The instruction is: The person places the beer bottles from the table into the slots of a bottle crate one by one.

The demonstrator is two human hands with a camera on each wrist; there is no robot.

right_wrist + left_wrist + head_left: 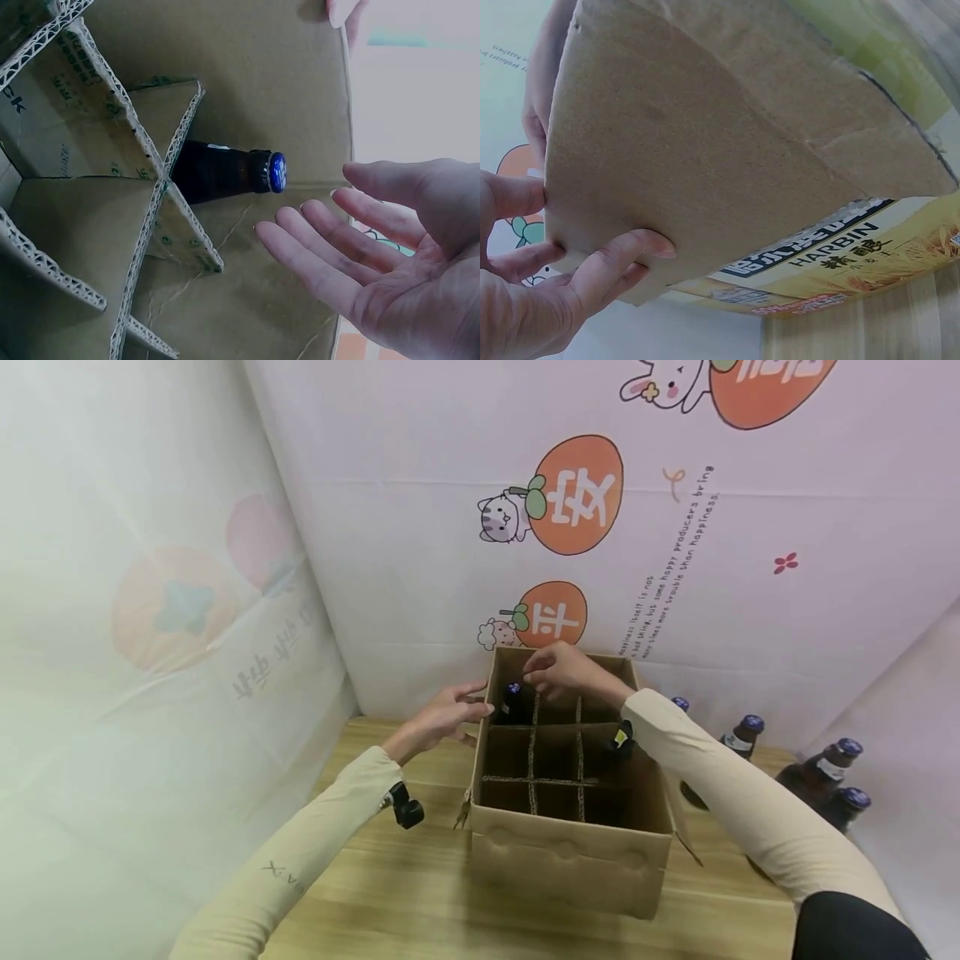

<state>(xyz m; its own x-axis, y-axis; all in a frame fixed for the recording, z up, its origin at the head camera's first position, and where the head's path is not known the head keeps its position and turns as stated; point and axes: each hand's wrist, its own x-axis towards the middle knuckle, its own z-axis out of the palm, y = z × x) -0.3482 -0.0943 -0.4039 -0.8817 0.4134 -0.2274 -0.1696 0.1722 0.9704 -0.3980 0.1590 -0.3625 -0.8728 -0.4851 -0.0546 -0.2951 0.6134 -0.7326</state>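
A brown cardboard box with a grid of cardboard dividers stands on the wooden table. One dark bottle with a blue cap sits in its far-left corner compartment. My right hand hovers over the box's far side beside that bottle; in the right wrist view its fingers are extended, apart from the cap, with nothing in them. At the box's left side, my left hand rests its fingers on the outer cardboard flap, thumb at the top edge.
Several brown bottles with blue caps stand on the table to the right of the box, partly behind my right forearm. A printed white cloth hangs close behind the box, and another sheet hangs along the left.
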